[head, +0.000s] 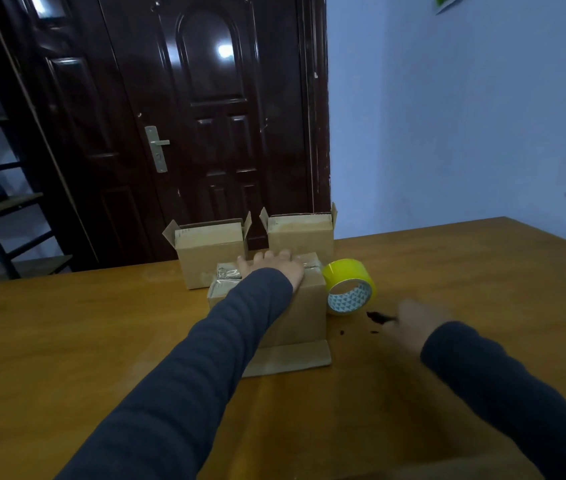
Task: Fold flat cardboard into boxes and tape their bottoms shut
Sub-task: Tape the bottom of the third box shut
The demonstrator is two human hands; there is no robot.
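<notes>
Past the sleeve (177, 375), the left hand (271, 268) was laid flat, fingers straight, on the upturned box (295, 313) beside the tape (349, 285), a tool (378, 317) seemingly gripped by the blurred right hand (416, 323), so the seam was judged taped and upending due next.

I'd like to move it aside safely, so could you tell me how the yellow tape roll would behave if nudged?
The yellow tape roll seems to stand on its curved rim beside the box, so it would probably roll. Its glossy surface may feel slippery.
</notes>
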